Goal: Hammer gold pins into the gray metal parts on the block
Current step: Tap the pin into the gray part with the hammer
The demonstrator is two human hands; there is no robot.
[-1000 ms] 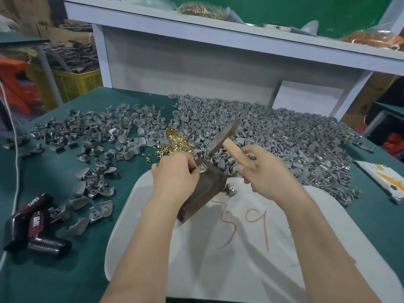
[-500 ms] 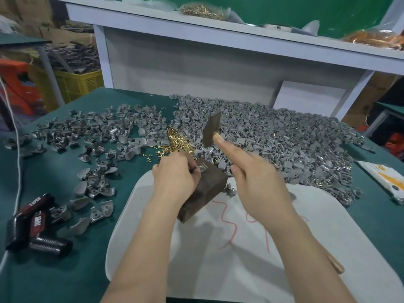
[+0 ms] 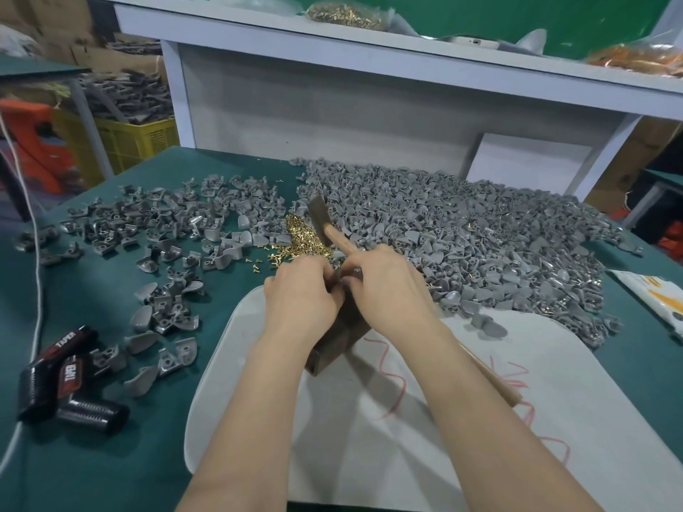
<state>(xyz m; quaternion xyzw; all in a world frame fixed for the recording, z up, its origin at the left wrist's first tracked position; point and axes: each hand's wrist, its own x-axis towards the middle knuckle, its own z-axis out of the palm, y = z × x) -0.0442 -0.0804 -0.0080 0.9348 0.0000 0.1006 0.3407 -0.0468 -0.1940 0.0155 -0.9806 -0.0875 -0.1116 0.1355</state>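
Observation:
A dark wooden block (image 3: 342, 339) stands tilted on the white board (image 3: 425, 437). My left hand (image 3: 299, 295) curls over the block's top end and pinches a small gray metal part (image 3: 350, 278), which my fingers mostly hide. My right hand (image 3: 388, 290) grips the hammer (image 3: 318, 216) by its wooden handle, fingertips meeting my left hand at the part. The hammer head points away over the gold pins (image 3: 297, 242), and the handle's end sticks out by my right forearm. No pin is visible in the part.
A big heap of gray parts (image 3: 480, 249) fills the right and back of the green table. Scattered gray parts (image 3: 166, 223) lie to the left. Black tools (image 3: 66, 382) and a white cable (image 3: 33, 260) lie at the left edge, a white packet (image 3: 658, 293) at the right.
The hammer was raised above the block. Now my right hand has come down to the block top beside my left hand, with the hammer head tipped away over the pins.

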